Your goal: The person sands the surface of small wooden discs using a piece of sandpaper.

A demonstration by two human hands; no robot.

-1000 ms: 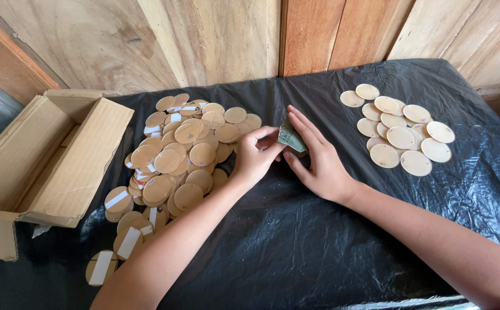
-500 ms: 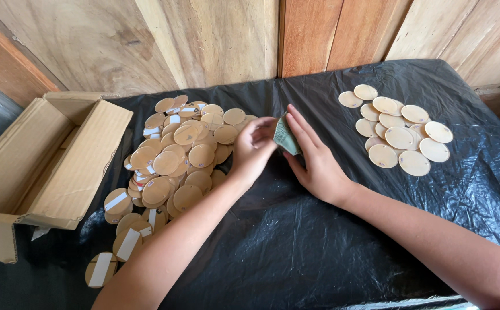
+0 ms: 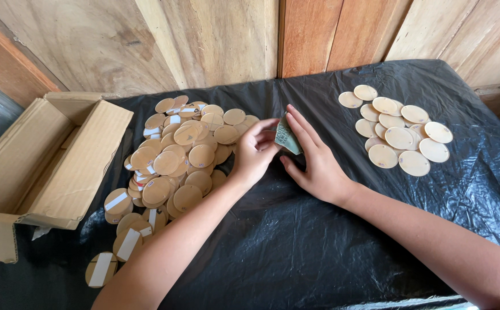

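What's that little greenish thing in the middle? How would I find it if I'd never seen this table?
Start at the black sheet over the table, with a big pile of wooden discs on one side and a small group of paler discs on the other. Between them the left hand and right hand meet around a small pad. It alone is grey-green and angular, not round and tan.

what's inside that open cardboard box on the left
The cardboard box lies open on its side; only bare cardboard walls show inside. Its folded flap covers the near interior, so anything there is hidden.
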